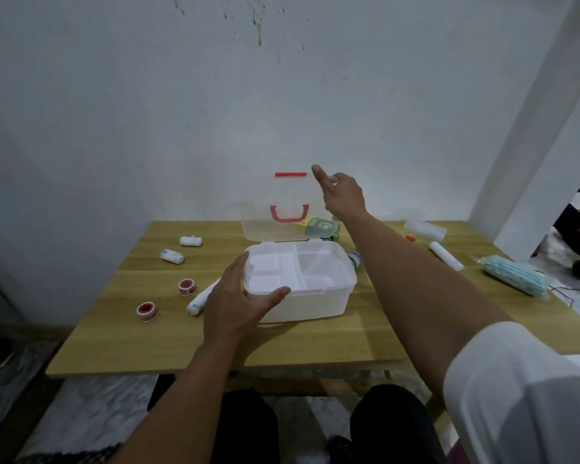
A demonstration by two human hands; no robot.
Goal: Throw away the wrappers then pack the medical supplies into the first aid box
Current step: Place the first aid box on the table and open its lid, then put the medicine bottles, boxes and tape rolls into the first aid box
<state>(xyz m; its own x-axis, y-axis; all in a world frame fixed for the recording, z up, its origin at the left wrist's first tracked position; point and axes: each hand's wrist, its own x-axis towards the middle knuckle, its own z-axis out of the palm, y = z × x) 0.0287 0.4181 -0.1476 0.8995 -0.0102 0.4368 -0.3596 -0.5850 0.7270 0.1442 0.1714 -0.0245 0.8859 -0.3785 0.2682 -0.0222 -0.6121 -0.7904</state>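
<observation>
A white first aid box (315, 303) stands open mid-table, its divided white tray showing. Its clear lid (275, 216), with a red handle and red latch, stands upright. My left hand (235, 303) grips the box's front left corner, thumb on the rim. My right hand (342, 195) is at the lid's top right edge, index finger raised; whether it touches the lid is unclear. Bandage rolls (191, 241) (172, 256) (200, 298) and two red tape rolls (186, 287) (147, 311) lie left of the box.
Behind the box lies a green packet (322, 229). To the right are a long white roll (446, 255), a clear wrapper (424, 228), a small red piece (410, 238) and a bagged stack of blue masks (513, 274). The wooden table (315, 343) stands against the wall.
</observation>
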